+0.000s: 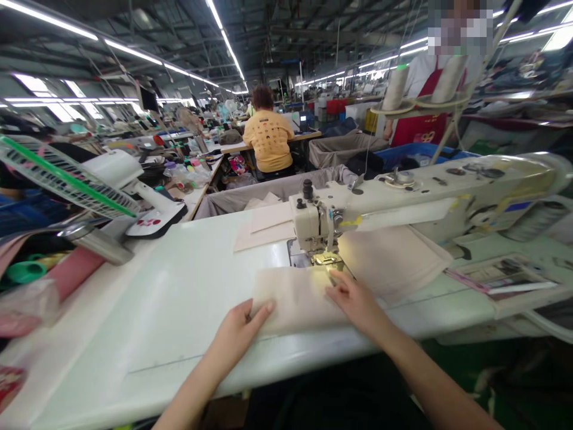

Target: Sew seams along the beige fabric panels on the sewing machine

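A beige fabric piece (295, 298) lies flat on the pale table, its upper right part at the lit needle area of the sewing machine (313, 224). My left hand (244, 325) grips the left edge of this piece between thumb and fingers. Close to the presser foot, my right hand (351, 295) rests on the fabric's right part, fingers bent together and the index fingertip near the foot. More beige fabric (389, 263) lies under the machine arm, and other beige pieces (268, 224) lie behind the needle area.
On the left stand a white fan (150, 209) and a steel bottle (101, 243). A tray of small tools (510, 275) lies at the right. Thread cones (396, 88) stand above the machine. Beyond the table are a fabric-lined bin (224, 200) and a seated person in yellow.
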A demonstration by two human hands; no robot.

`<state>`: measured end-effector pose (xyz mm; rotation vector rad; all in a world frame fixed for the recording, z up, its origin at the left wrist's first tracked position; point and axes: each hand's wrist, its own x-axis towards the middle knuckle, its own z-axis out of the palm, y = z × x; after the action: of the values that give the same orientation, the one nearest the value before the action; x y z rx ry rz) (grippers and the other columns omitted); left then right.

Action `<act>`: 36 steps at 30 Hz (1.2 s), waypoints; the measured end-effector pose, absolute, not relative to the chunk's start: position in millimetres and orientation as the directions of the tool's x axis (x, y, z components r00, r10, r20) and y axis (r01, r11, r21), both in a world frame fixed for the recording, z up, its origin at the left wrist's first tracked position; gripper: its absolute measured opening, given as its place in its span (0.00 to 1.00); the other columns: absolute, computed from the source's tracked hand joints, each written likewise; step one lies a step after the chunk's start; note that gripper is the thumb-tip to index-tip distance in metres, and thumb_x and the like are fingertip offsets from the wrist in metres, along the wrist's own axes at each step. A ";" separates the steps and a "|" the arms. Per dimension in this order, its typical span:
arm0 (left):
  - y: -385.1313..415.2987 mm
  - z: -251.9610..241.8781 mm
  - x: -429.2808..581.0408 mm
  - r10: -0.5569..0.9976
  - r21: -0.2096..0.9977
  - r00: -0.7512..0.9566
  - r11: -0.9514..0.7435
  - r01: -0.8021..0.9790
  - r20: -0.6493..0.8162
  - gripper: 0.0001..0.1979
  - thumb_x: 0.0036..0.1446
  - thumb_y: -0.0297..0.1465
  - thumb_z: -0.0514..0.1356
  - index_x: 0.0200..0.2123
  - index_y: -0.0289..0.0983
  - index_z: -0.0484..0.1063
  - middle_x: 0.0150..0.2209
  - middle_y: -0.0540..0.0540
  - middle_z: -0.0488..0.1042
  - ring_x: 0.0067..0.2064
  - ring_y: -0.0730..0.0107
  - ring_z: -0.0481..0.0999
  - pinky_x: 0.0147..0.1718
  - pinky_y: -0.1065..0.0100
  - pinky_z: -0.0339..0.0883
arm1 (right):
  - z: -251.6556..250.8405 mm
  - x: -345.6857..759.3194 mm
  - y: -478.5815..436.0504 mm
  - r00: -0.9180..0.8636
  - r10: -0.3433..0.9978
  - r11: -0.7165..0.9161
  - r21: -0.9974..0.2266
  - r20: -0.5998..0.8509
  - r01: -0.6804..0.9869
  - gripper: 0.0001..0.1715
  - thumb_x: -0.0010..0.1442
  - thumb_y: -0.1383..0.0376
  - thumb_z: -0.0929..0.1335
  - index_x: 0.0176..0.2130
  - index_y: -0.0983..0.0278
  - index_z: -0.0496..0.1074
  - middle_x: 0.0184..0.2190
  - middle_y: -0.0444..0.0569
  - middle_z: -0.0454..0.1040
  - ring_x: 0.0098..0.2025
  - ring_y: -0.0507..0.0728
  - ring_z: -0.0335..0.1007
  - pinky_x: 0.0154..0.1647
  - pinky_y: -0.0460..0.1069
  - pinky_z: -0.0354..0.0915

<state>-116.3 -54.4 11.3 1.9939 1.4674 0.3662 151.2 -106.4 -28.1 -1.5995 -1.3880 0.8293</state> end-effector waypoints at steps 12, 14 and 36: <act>-67.0 -5.8 -106.8 0.991 0.481 0.135 -0.122 0.868 0.007 0.18 0.63 0.47 0.46 0.29 0.42 0.61 0.22 0.51 0.67 0.26 0.62 0.71 0.28 0.67 0.59 | -34.6 142.3 -114.5 0.205 0.966 0.025 -0.849 0.156 0.527 0.11 0.61 0.61 0.65 0.36 0.61 0.77 0.29 0.47 0.76 0.31 0.56 0.70 0.34 0.49 0.63; -66.4 -5.7 -105.1 0.991 0.430 0.130 -0.113 0.896 -0.011 0.16 0.64 0.45 0.46 0.29 0.42 0.60 0.22 0.50 0.67 0.26 0.62 0.71 0.28 0.67 0.57 | -36.2 140.1 -113.1 0.214 0.961 0.022 -0.822 0.174 0.569 0.12 0.61 0.62 0.65 0.34 0.62 0.77 0.27 0.46 0.74 0.30 0.56 0.69 0.33 0.49 0.62; -62.2 11.0 -91.2 0.987 0.095 0.146 -0.138 0.986 -0.074 0.11 0.68 0.38 0.50 0.40 0.38 0.67 0.37 0.41 0.78 0.37 0.53 0.80 0.31 0.63 0.67 | -27.6 138.8 -108.5 0.170 0.973 -0.010 -0.709 0.155 0.705 0.10 0.62 0.69 0.66 0.34 0.61 0.78 0.30 0.47 0.74 0.31 0.56 0.71 0.36 0.50 0.68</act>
<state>-91.2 -62.2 11.0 2.2832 1.9782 0.0099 138.8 -108.5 -27.6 -1.7754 -1.5955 0.5066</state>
